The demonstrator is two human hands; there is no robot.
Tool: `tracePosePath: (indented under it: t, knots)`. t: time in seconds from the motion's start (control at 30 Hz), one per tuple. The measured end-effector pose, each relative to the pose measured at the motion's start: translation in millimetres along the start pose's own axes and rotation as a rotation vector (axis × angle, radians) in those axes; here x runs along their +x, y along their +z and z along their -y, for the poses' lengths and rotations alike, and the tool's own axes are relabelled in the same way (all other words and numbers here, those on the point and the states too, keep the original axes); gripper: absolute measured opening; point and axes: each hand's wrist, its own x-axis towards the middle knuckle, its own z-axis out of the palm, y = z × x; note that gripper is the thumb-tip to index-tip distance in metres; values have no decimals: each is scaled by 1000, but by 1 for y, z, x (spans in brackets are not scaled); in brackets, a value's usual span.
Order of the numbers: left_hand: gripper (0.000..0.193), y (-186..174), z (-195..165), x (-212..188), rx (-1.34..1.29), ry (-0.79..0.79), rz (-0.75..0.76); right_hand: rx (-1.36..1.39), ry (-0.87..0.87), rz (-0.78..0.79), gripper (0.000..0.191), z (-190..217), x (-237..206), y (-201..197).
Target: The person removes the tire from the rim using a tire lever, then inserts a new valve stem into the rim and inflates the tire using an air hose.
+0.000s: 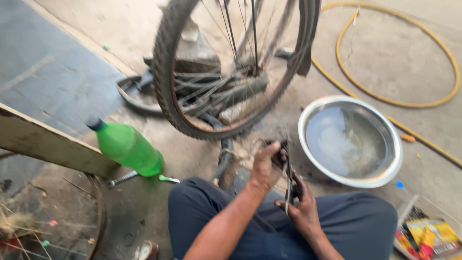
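I sit on the ground with my knees in dark blue trousers (356, 224). My left hand (264, 167) is closed on a small dark piece of rubber (278, 153), held just above my lap. My right hand (302, 208) grips a pair of metal scissors (288, 185), whose blades point up at the rubber piece. The two hands nearly touch. The picture is blurred, so I cannot tell whether the blades are on the rubber.
A bicycle wheel (231, 72) stands just in front. A steel bowl of water (385, 139) sits to its right, with a yellow hose (399, 103) behind. To the left are a green bottle (127, 147), a wooden plank (48, 142) and a bare rim (96, 207). Coloured packets (428, 238) lie at lower right.
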Motion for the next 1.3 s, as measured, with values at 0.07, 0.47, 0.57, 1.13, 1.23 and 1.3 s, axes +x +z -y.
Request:
tracePosePath:
  t: [0.07, 0.47, 0.57, 1.13, 1.23, 1.3]
  knots:
    - [19, 5, 3, -4, -44, -15, -8, 13, 58, -64, 100, 1, -3, 3]
    - [13, 7, -2, -7, -89, -9, -95, 458, 81, -169, 76, -11, -8, -14]
    - [14, -7, -2, -1, 17, 36, -108, 235, 11, -328, 63, -9, -11, -61]
    - [5, 3, -14, -34, 170, -96, -92, -170, 698, -796, 73, -188, -123, -284]
    - [4, 5, -11, -34, 219, -68, -142, -589, 766, -580, 68, -220, -124, -291]
    - [4, 4, -10, -33, 244, -65, -165, -844, 818, -341, 68, -227, -118, -299]
